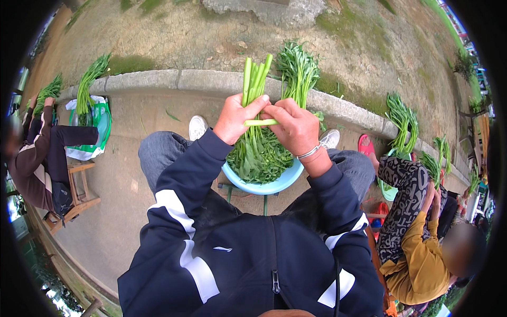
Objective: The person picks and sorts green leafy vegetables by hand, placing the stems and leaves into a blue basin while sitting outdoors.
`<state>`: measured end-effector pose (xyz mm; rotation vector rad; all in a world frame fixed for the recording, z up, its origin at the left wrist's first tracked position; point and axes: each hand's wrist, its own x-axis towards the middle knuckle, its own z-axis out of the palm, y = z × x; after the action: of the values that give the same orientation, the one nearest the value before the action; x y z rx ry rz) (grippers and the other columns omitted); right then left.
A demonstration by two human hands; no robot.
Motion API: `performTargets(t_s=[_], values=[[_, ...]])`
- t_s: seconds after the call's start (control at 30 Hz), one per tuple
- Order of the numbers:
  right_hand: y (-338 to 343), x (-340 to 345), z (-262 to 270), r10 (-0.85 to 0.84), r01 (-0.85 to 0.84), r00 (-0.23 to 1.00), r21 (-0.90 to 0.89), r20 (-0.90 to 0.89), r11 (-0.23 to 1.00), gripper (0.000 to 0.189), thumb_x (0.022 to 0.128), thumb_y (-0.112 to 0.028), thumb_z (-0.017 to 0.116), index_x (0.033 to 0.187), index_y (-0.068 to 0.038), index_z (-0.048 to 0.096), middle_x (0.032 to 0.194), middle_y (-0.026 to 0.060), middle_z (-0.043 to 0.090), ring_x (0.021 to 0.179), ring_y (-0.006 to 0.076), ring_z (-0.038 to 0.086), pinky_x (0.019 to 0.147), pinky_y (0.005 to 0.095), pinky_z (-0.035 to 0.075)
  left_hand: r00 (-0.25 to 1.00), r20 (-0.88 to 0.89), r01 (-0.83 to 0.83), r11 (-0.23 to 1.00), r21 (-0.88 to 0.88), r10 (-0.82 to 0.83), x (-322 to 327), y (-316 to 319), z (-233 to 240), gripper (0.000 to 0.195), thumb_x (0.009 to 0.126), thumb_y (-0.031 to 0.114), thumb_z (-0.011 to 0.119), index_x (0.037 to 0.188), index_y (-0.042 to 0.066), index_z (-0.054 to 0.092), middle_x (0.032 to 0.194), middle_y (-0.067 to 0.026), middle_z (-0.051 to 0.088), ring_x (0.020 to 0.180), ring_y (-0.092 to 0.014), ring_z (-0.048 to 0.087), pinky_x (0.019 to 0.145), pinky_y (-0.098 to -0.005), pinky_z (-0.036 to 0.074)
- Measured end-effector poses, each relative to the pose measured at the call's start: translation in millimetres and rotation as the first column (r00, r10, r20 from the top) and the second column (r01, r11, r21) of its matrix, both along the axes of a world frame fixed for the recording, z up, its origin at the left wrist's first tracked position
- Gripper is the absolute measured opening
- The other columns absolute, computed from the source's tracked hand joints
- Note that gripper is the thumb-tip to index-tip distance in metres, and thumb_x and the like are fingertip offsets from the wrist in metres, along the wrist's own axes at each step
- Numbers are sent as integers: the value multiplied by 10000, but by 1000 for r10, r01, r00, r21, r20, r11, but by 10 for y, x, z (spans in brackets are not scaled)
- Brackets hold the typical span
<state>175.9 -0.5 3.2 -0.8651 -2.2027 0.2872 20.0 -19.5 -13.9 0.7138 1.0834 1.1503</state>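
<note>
My left hand (239, 119) grips a bunch of long-stemmed leafy greens, which look like water spinach (256, 77), with thick cut ends up and leaves hanging down. Between the fingers of my right hand (295, 128) is a short green stem piece (261, 123), lying crosswise below the bunch. Both hands meet at the fingertips. Beneath them, a light blue plastic basin (263, 189) between my knees holds a heap of leaves and short pieces (257, 166). The hanging leaves reach into this heap. My right wrist wears a silver bangle (309, 152).
Another bunch of greens (298, 71) lies over the concrete kerb (142, 82) ahead. At left, a seated person (35, 154) handles greens beside a green-and-white bag (89, 134). A person in a mustard top (420, 265) sits close at right, near a pale green basin (390, 193).
</note>
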Motion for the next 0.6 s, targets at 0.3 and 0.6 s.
performTargets(t_s=[0.3, 0.6], values=[[-16, 3, 18, 10, -12, 995, 20, 103, 1000, 257, 631, -114, 669, 881, -135, 615, 785, -9, 568, 588, 181, 576, 504, 281, 458, 996, -86, 17, 999, 43, -14, -10, 7, -27, 156, 847, 144, 565, 899, -1, 593, 818, -40, 602, 722, -87, 568, 623, -218, 473], [31, 62, -24, -8, -12, 991, -153, -134, 988, 199, 675, -65, 648, 863, -103, 601, 745, 31, 575, 559, 178, 556, 485, 271, 436, 996, -62, 68, 998, -9, -69, -62, 17, 95, 197, 856, 179, 553, 896, -12, 578, 746, -65, 603, 603, -113, 574, 521, -237, 484]])
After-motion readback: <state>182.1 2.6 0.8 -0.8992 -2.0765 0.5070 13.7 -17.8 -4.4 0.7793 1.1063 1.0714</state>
